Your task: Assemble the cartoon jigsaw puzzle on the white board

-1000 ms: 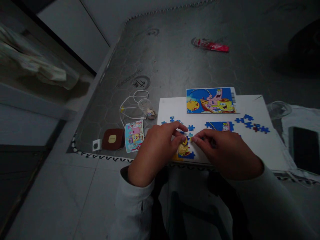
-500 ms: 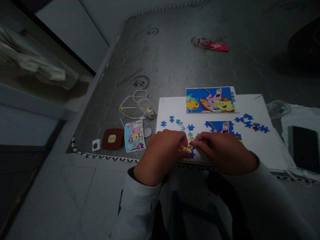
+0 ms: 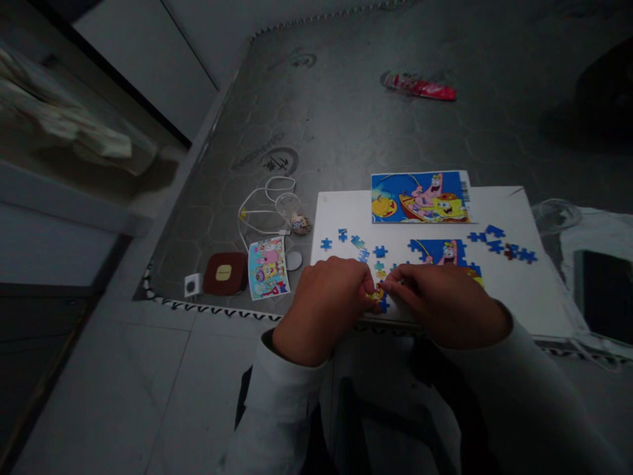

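Between my two hands, near the front edge of a white board [image 3: 341, 204], is a small cluster of jigsaw pieces [image 3: 384, 305] in yellow, red and blue. My left hand [image 3: 330, 300] pinches a jigsaw piece at the cluster's left side. From the right, my right hand [image 3: 442, 300] has thumb and forefinger closed on a piece at the cluster's upper edge; the fingers partly hide it. Behind the right hand lies a joined puzzle section [image 3: 445, 252], partly covered by the hand. Loose blue pieces [image 3: 380, 252] lie behind the left hand, and several more blue pieces [image 3: 495, 246] sit farther right.
A cartoon reference picture [image 3: 420, 198] lies along the board's back. Left of the board are a sticker card [image 3: 268, 267], a brown box [image 3: 225, 274], a white cable [image 3: 252, 211] and a clear cup [image 3: 297, 218]. A dark phone [image 3: 603, 297] lies right; a red packet [image 3: 420, 87] is farther back.
The view has shifted slightly, so most things sit a little farther right. Both hands stay at the same cluster, and my left hand's fingertips have moved slightly, showing more of it.
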The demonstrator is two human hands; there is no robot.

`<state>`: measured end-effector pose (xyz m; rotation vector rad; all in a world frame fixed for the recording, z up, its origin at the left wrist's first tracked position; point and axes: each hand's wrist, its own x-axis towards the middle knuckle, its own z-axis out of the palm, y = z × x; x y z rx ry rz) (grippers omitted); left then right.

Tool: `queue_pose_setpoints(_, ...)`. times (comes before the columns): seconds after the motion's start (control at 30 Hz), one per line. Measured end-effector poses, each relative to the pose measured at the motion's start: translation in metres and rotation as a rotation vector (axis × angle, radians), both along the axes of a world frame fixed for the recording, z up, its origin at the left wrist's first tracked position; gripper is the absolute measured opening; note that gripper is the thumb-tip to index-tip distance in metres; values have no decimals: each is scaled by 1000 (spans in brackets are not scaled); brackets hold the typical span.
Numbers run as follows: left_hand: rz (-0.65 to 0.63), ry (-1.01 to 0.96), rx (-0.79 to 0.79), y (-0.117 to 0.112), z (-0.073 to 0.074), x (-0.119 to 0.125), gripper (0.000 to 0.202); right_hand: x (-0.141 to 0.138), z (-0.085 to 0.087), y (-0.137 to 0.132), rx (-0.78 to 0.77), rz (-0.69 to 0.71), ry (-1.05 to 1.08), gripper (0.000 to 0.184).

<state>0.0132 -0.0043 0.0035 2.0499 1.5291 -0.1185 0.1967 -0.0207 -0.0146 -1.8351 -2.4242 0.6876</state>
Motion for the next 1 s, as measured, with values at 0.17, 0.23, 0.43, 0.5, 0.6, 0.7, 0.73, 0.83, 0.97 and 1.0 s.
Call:
queue_pose_setpoints(0.17, -1, 2, -8, 1, 1, 0, 13, -3, 2, 0, -16, -22, -33, 26)
queue_pose_setpoints(0.23, -3, -4, -4, 1, 1, 0, 15, -5, 3, 0, -8, -52, -73, 22)
queue_pose_setpoints(0.43, -12, 2, 27, 0, -1, -1, 17, -9, 6, 0, 5, -51, -110, 20)
queue_pose_setpoints(0.5, -17, -4, 34, 0, -2, -1, 18, -10, 5, -2, 8, -53, -118, 19)
queue_pose_setpoints(0.6, -25, -2, 38, 0, -2, -1, 19, -12, 3, -4, 1, -49, -107, 20)
queue_pose_setpoints(0.7, -31, 6, 49, -1, -2, -2, 18, -12, 3, -5, -3, -37, -88, 19)
queue_pose_setpoints(0.73, -29, 7, 50, -1, -2, -2, 17, -12, 3, -4, -4, -41, -94, 18)
queue_pose_setpoints(0.83, -34, 6, 49, -2, -1, -2, 15, -7, 7, -3, 2, -65, -119, 17)
queue_pose_setpoints(0.97, -95, -3, 104, -6, 3, -3, 14, 1, 11, 0, 25, -81, -143, 20)
queue_pose_setpoints(1.0, -107, -8, 117, -8, 4, -3, 15, 2, 11, 1, 29, -80, -145, 21)
